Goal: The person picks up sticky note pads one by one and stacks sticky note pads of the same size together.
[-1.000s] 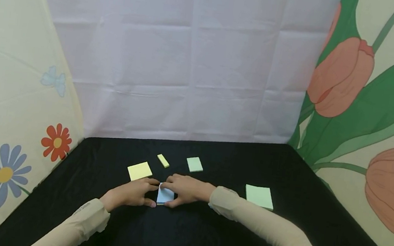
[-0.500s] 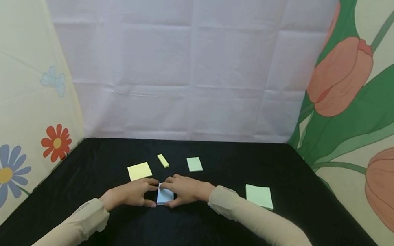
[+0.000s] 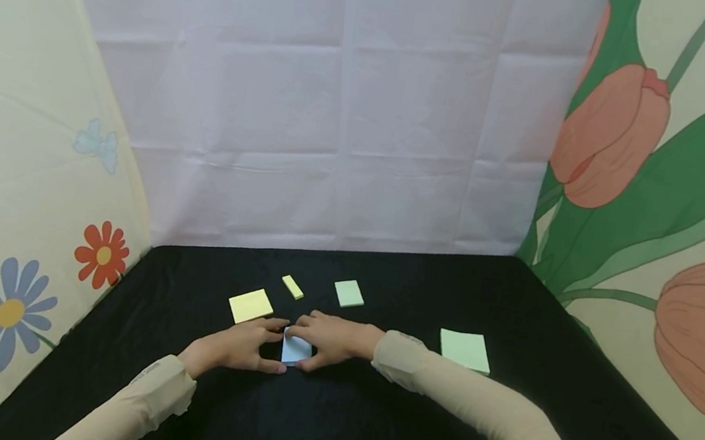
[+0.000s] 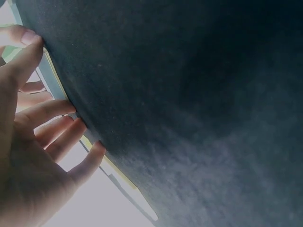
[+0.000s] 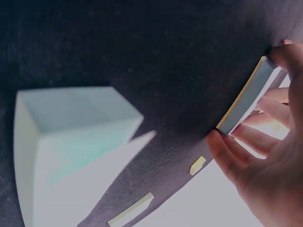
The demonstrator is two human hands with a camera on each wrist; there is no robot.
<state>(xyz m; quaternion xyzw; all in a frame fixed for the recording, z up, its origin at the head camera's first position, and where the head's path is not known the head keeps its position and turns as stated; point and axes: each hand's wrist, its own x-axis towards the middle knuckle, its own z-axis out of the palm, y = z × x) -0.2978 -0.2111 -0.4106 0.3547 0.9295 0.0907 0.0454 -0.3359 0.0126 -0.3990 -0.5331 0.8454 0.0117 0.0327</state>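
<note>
A light blue sticky note pad lies on the black cloth between both hands. A thin yellow layer shows along the bottom of the pad in the right wrist view. My right hand holds it across its right part, thumb at the near edge and index finger at the far edge. From the left, my left hand has its thumb at the near left corner and index finger at the far left corner. The left wrist view shows these fingertips at both ends of the pad's side.
Just beyond my left hand lies a yellow sticky note pad. Farther back are a narrow yellow pad and a small green pad. A larger green pad sits right, beyond my right sleeve. A white cloth hangs behind.
My left thumb has slid slightly right along the near edge of the blue sticky note pad. My right hand and the other pads have stayed in place.
</note>
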